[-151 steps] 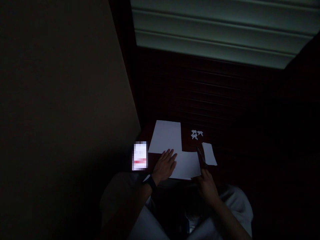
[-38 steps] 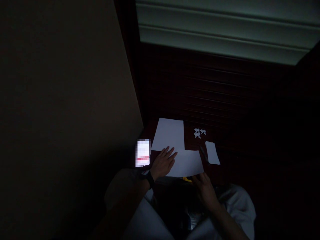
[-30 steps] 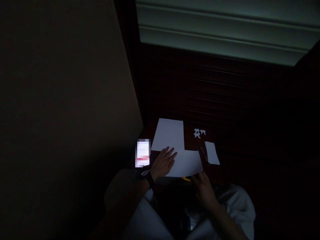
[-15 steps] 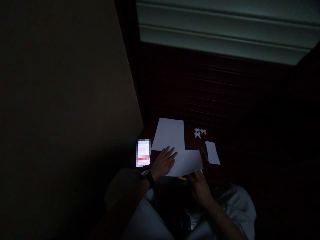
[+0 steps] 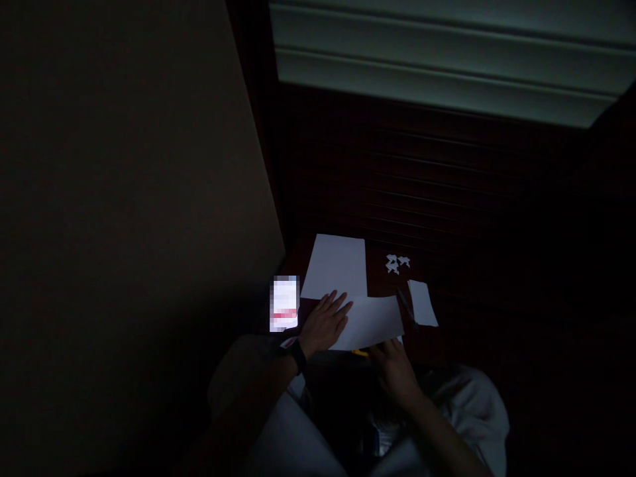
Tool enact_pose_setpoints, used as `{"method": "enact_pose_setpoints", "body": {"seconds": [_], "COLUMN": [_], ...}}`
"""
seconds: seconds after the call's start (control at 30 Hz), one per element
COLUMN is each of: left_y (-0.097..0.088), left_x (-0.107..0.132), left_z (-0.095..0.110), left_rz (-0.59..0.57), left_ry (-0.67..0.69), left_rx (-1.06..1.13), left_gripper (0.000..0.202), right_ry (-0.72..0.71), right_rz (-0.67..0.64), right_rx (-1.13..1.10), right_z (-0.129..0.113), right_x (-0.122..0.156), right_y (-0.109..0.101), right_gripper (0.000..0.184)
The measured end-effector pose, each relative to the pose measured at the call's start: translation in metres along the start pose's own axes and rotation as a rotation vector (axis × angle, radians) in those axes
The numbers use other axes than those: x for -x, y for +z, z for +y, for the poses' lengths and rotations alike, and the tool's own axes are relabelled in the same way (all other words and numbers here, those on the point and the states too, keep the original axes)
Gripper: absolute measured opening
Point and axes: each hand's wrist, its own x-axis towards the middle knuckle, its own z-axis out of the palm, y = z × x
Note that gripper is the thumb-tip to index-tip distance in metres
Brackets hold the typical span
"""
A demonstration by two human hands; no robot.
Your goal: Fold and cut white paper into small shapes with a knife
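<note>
My left hand [image 5: 325, 323] lies flat with fingers spread on a white sheet of paper [image 5: 372, 321], pressing its left part to the dark table. The sheet's right side is lifted and curved. At its near edge my right hand [image 5: 394, 366] is closed, its fingertips partly hidden by the paper. A narrow yellow object [image 5: 360, 352] shows beside these fingers, under the sheet's edge; it looks held in the right hand, but its kind is hidden. A dark band circles my left wrist.
Behind is another white sheet [image 5: 336, 265]. To the right are small cut paper pieces [image 5: 392, 264], a dark pen-like item [image 5: 407, 309] and small white paper [image 5: 423, 303]. A lit, blurred screen [image 5: 285, 303] stands left, near the wall [image 5: 149, 165]. The scene is dim.
My right hand and the yellow object have shifted slightly left along the sheet's near edge. My left hand stays in place.
</note>
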Motion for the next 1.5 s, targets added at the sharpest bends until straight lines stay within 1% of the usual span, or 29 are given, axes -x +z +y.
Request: {"method": "enact_pose_setpoints", "body": {"seconds": [0.27,0.47,0.67,0.83,0.93,1.0,1.13,1.27,1.37,1.5], "left_y": [0.001,-0.001,-0.004,-0.004,-0.004,-0.003,-0.003,-0.002,-0.003,-0.013], "left_x": [0.000,-0.001,-0.001,-0.001,-0.001,-0.001,-0.001,-0.001,-0.002,-0.002], "left_z": [0.000,0.000,0.001,0.001,0.001,0.000,0.000,0.000,-0.001,0.000], "left_rz": [0.008,0.015,0.016,0.015,-0.006,-0.018,-0.016,0.003,0.019,0.055], "left_ry": [0.007,-0.001,-0.015,-0.019,-0.022,-0.020,-0.016,-0.015,-0.018,-0.050], "left_rx": [-0.003,0.024,0.076,0.142,0.149,0.146,0.146,0.159,0.167,0.195], "left_gripper": [0.046,0.046,0.045,0.045,0.045,0.046,0.046,0.046,0.045,0.046], "right_ry": [0.007,0.008,0.003,0.006,0.005,0.013,0.059,0.071,0.066,0.152], "right_rz": [0.023,0.030,0.044,0.054,0.058,0.057,0.020,0.021,0.033,0.040], "right_rx": [0.001,0.026,0.038,0.038,0.027,0.025,0.010,-0.002,-0.049,-0.240], "right_z": [-0.001,-0.001,-0.001,-0.001,-0.001,-0.002,0.002,0.014,0.023,0.027], "right_x": [0.000,0.000,0.000,0.003,0.006,0.008,0.018,0.038,0.058,0.078], "right_y": [0.003,0.002,0.004,0.003,0.000,-0.002,-0.004,-0.009,-0.021,-0.044], "right_gripper": [0.030,0.035,0.035,0.042,0.048,0.048,0.040,0.043,0.044,0.042]}}
